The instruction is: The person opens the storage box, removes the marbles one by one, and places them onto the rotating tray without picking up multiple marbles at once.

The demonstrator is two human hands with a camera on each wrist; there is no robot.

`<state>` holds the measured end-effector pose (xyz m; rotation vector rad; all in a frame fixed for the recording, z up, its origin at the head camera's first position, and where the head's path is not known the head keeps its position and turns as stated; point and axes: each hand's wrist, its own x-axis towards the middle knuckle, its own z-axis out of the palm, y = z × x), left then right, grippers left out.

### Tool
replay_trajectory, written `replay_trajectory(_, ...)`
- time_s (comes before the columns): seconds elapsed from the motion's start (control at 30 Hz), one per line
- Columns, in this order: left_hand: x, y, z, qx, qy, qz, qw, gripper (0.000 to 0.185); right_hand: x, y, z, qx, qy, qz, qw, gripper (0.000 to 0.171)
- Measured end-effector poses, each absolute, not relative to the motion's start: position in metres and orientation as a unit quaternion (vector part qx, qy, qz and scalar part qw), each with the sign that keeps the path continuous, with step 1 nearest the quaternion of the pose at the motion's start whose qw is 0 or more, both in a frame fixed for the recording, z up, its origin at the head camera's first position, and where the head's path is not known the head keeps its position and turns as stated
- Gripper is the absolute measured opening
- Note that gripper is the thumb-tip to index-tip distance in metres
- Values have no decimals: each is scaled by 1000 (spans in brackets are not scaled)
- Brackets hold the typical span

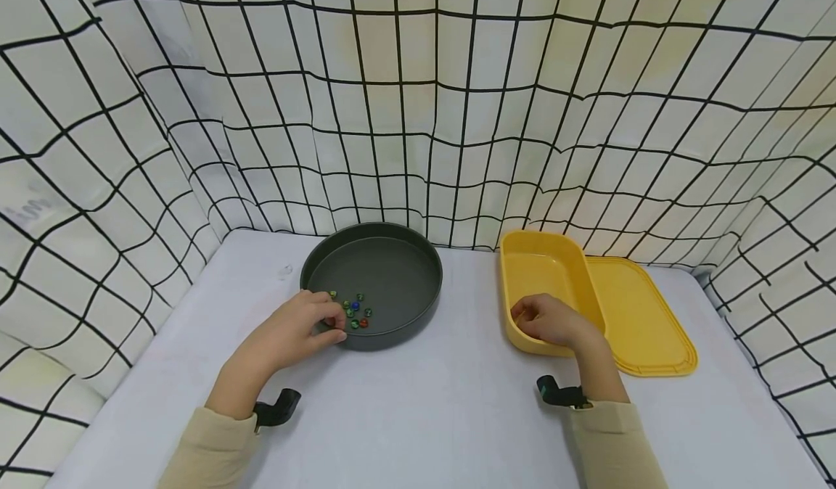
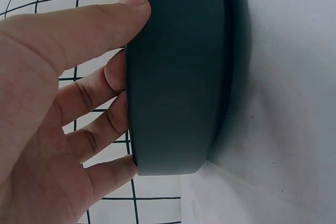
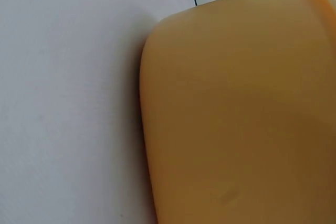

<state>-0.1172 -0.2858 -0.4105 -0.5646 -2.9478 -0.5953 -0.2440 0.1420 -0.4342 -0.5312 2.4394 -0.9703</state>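
Note:
My left hand (image 1: 292, 331) is at the near left rim of a dark, round pan (image 1: 398, 268). In the left wrist view the thumb (image 2: 137, 17) lies on the pan's outer wall while the other fingers curl over the rim. Several small glass marbles, among them a blue marble (image 1: 355, 305) and a red marble (image 1: 363, 322), lie near that hand inside the pan. My right hand (image 1: 551, 320) reaches into a yellow rectangular tub (image 1: 532, 260), fingers bent downward. Its fingertips are hidden, and I cannot tell whether they hold anything. Only the tub's outer wall (image 3: 236, 103) fills the right wrist view.
A flat yellow lid (image 1: 646, 322) lies on the white table (image 1: 418, 416), right of the tub. Black netting (image 1: 431, 83) over pale cloth rises behind and along both sides. Small black cameras sit at the left wrist (image 1: 277, 408) and right wrist (image 1: 558, 392).

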Motion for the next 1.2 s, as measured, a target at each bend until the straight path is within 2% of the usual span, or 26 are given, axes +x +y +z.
replay_trajectory(0.77, -116, -285, -408, -181, -963, -195, 37, 21, -243, 138, -434, -175, 908, -317, 209, 11)
replay_trajectory(1.2, -117, -285, -409, -178, -964, -196, 30, 21, -244, 147, -432, -150, 885, -394, 199, 18)
